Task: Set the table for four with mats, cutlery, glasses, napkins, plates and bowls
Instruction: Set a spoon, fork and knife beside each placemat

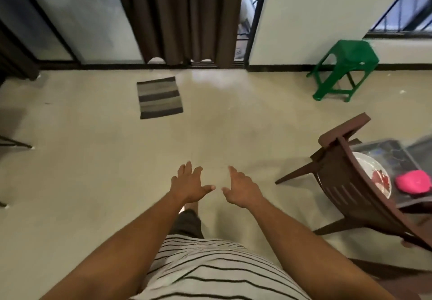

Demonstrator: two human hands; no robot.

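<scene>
A white plate (371,173) and a pink bowl (413,181) sit on the glass table (388,151) at far right, behind a brown chair (346,182). My left hand (188,182) and right hand (243,188) hang over bare floor (93,159), fingers spread and holding nothing, well apart from the tableware. I judge the step is fetching more; turn right, keep clear of the chair.

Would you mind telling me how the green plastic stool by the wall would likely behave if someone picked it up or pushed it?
The green plastic stool looks moulded and hollow, so probably light and rigid. Its splayed legs suggest it resists tipping. On the smooth, glossy pale floor it would likely slide when pushed.
</scene>
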